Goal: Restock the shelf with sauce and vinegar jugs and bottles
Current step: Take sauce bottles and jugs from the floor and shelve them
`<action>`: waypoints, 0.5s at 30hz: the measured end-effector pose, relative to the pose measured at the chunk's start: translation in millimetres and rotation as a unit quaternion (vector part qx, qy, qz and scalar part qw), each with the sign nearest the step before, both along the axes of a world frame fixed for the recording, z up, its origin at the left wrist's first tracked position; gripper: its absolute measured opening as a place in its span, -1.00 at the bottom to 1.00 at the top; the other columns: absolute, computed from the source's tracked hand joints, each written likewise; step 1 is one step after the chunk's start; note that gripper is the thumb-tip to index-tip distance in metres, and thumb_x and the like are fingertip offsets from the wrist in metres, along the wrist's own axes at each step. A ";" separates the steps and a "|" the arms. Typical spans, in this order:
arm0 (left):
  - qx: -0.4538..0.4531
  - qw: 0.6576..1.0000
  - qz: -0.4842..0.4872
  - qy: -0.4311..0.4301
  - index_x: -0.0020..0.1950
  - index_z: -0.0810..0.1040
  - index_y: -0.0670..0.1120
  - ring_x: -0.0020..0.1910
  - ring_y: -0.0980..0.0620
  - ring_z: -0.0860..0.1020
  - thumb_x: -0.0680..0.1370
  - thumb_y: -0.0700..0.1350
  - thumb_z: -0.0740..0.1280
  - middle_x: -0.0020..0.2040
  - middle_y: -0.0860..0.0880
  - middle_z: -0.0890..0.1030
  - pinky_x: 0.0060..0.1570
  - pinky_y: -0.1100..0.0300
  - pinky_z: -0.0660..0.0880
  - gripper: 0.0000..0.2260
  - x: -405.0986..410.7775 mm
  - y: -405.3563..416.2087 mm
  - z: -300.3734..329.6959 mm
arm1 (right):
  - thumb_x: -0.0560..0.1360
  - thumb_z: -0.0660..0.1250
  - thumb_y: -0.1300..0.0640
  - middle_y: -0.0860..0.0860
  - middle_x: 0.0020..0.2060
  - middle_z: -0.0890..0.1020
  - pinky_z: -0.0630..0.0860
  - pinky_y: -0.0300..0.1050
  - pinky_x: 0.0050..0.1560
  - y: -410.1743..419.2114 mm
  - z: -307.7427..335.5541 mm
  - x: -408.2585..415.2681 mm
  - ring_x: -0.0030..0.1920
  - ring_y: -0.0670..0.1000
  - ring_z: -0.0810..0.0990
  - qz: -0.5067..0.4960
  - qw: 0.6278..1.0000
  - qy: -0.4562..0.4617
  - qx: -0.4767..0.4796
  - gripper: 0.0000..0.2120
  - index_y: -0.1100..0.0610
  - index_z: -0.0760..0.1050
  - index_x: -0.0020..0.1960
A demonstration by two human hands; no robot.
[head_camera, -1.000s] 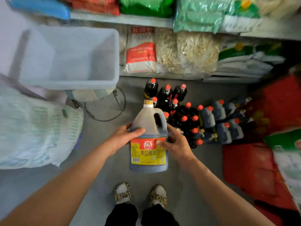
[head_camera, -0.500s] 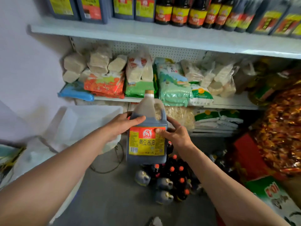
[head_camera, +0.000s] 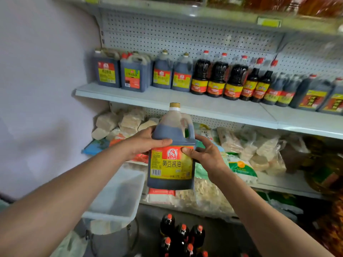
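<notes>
left hand [head_camera: 146,143] and right hand [head_camera: 206,154] are gripping the soy sauce jug [head_camera: 171,154] by its sides, upright below the shelf [head_camera: 185,102]. best raising it level, sliding it in before the matching jugs [head_camera: 171,73].

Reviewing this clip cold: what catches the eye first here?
A soy sauce jug held upright in mid-frame, the left hand and right hand gripping its sides. Behind it, a white shelf lined with similar jugs and dark bottles.
</notes>
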State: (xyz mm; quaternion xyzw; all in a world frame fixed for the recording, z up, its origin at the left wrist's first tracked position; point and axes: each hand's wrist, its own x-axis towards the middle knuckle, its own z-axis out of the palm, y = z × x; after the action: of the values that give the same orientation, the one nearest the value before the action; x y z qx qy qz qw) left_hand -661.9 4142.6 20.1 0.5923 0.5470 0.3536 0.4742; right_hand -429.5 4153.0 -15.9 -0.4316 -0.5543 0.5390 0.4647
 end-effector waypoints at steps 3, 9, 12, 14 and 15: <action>0.021 1.000 0.016 0.005 0.37 0.46 0.01 0.04 0.03 0.68 0.41 0.04 0.55 0.13 0.01 0.69 -0.02 0.13 0.61 -0.43 -9.5 42.1 12.1 | 0.16 0.65 0.02 0.16 -0.07 0.74 0.64 0.01 -0.07 40.1 12.5 -9.2 -0.05 0.16 0.74 -0.003 1.000 -0.003 0.020 -0.33 -0.02 0.54 0.23; 0.066 0.998 0.020 -0.002 0.30 0.44 0.11 -0.09 0.13 0.70 0.35 0.03 0.60 0.02 0.12 0.69 -0.14 0.20 0.63 -0.41 -43.1 175.1 46.4 | 0.32 0.59 0.21 0.18 -0.08 0.74 0.65 -0.06 -0.12 162.6 48.4 -44.7 -0.07 0.12 0.74 -0.013 0.997 0.005 0.073 -0.38 0.09 0.47 0.33; 0.091 0.996 0.015 0.004 0.44 0.35 0.09 0.00 0.13 0.67 0.32 -0.01 0.62 0.18 0.12 0.62 -0.04 0.18 0.62 -0.24 -65.1 239.3 67.2 | 0.37 0.55 0.33 0.13 -0.11 0.75 0.64 -0.10 -0.15 223.1 64.3 -66.5 -0.09 0.09 0.74 -0.013 0.996 0.001 0.092 -0.44 0.06 0.46 0.29; 0.103 0.994 0.007 0.025 0.56 0.23 0.10 0.19 0.03 0.60 0.32 -0.03 0.63 0.33 0.10 0.52 0.19 0.01 0.56 -0.10 -79.0 280.7 78.4 | 0.39 0.54 0.37 0.13 -0.09 0.75 0.64 -0.13 -0.16 260.4 70.1 -81.1 -0.08 0.08 0.74 -0.016 0.994 0.001 0.104 -0.46 0.05 0.45 0.26; 0.111 0.993 0.003 0.032 0.58 0.19 0.12 0.23 0.03 0.56 0.32 -0.04 0.63 0.35 0.13 0.48 0.24 0.01 0.53 -0.06 -85.8 300.1 82.1 | 0.38 0.54 0.37 0.13 -0.08 0.75 0.64 -0.13 -0.15 278.6 71.0 -87.7 -0.06 0.08 0.74 -0.019 0.994 -0.001 0.110 -0.46 0.03 0.45 0.25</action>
State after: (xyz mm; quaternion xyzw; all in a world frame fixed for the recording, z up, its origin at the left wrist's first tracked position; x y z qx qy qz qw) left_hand -747.7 4442.8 102.2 0.6511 0.5208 0.3942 0.3867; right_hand -517.1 4431.6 55.2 -0.3886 -0.6023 0.4659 0.5188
